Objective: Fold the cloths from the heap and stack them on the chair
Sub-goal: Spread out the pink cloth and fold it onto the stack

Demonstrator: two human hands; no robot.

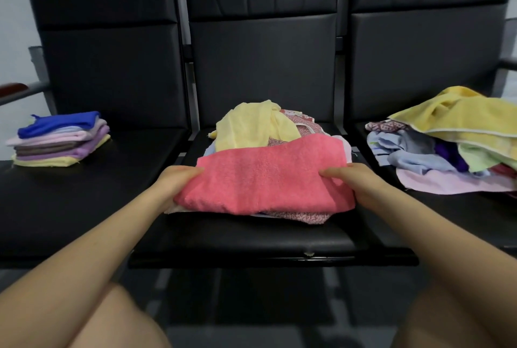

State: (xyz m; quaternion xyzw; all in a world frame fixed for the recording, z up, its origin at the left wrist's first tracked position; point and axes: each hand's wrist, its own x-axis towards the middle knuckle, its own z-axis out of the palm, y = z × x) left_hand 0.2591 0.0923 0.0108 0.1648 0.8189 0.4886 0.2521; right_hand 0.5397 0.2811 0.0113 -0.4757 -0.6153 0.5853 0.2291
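A pink towel (265,177), folded over, lies on the middle chair seat (251,241) on top of a few other cloths. My left hand (174,182) grips its left end, thumb on top. My right hand (355,182) grips its right end the same way. Behind the towel lies a crumpled pale yellow cloth (251,124) with patterned pink cloths under it. A neat stack of folded cloths (60,139), blue on top, sits on the left chair seat (84,194). A loose heap of cloths (453,138), topped by a yellow towel, covers the right chair seat.
Three black padded chairs stand side by side with tall backs (260,54). A wooden-tipped armrest (14,89) juts in at the far left. My knees (112,319) show at the bottom, in front of the seats.
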